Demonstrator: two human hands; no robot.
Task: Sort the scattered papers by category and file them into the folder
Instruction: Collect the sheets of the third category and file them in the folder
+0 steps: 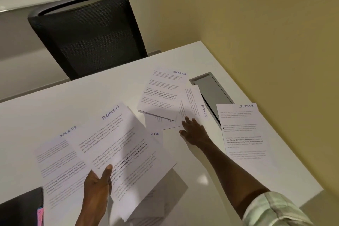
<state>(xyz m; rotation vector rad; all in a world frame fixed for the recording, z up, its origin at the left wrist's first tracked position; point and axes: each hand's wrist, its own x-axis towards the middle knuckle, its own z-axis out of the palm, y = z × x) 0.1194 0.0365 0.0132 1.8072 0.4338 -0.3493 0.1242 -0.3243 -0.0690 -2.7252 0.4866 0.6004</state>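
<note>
Sheets marked ADMIN and SPORTS, lifted above the white bench, pinched by the left hand. Right hand, fingers spread, touches an ADMIN page among scattered papers. Black chair behind.

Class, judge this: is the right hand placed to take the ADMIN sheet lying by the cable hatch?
Probably yes. The right hand already rests with its fingertips at that ADMIN sheet, and nothing lies over its near edge; the left hand holds other papers.

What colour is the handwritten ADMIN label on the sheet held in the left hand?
Blue-purple ink on the white sheet, clearest in the head view.
</note>
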